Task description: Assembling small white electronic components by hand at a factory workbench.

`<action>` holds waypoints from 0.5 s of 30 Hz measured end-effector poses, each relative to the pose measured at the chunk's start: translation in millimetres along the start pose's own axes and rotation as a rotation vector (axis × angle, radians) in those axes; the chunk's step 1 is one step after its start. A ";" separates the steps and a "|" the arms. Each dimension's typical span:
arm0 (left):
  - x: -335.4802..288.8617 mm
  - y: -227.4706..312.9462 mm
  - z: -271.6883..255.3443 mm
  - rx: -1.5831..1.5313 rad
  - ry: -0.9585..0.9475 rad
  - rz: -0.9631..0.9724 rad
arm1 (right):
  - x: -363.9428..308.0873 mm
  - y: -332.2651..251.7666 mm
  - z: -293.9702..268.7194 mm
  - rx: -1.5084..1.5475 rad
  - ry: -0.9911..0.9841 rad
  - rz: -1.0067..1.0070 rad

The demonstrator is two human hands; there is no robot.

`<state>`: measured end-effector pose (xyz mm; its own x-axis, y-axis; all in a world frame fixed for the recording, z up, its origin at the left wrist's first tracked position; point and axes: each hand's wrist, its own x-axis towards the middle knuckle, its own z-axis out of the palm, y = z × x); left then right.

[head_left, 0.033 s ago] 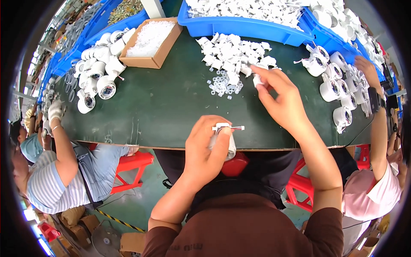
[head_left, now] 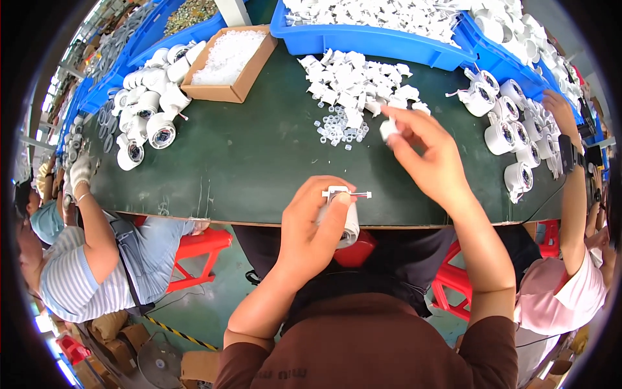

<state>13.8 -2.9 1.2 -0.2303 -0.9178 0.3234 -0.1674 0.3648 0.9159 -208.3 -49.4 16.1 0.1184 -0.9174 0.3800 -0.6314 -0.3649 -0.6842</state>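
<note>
White housing (head_left: 350,228) in the left hand (head_left: 306,223), held at the table's near edge, thumb across its top, fingers wrapped round the side. Short wire sticks out to the right, white plug (head_left: 368,194) on its end. Right hand (head_left: 433,154) up and further over the table, thumb and fingers nearly together on a small white part (head_left: 389,129); blurred, can't tell its exact shape from where I stand. Just beyond that hand, a heap of white parts (head_left: 350,81); clear rings (head_left: 337,127) scattered on the heap's near side. Blue bin (head_left: 376,45) behind, full of white pieces. To the left, carton (head_left: 253,67) of small whitish bits, then a cluster of finished-looking units (head_left: 162,132). More round units (head_left: 499,137) on the right. All on a green table (head_left: 246,165). Co-worker's gloved hand (head_left: 81,170) far left; another co-worker's bare hand (head_left: 559,111) by the right-hand units.
</note>
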 end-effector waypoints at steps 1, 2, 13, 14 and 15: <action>0.8 5.4 4.6 -0.201 -0.012 -0.140 | -8.3 -5.2 -2.8 0.307 -0.073 0.174; 0.1 8.3 6.7 -0.395 -0.018 -0.285 | -16.2 -11.6 -1.4 0.623 -0.151 0.346; -1.3 3.8 1.7 -0.234 -0.167 -0.193 | -50.5 -30.9 5.0 0.503 -0.218 0.126; -1.4 4.8 1.6 -0.232 -0.166 -0.194 | -49.6 -33.5 2.8 0.505 -0.219 0.125; -1.5 6.4 1.4 -0.200 -0.171 -0.193 | -48.7 -36.5 1.2 0.455 -0.231 0.127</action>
<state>11.7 1.1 6.3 -0.3732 -0.9212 0.1101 -0.0357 0.1328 0.9905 -190.1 8.4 21.9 0.2610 -0.9512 0.1649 -0.2614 -0.2340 -0.9364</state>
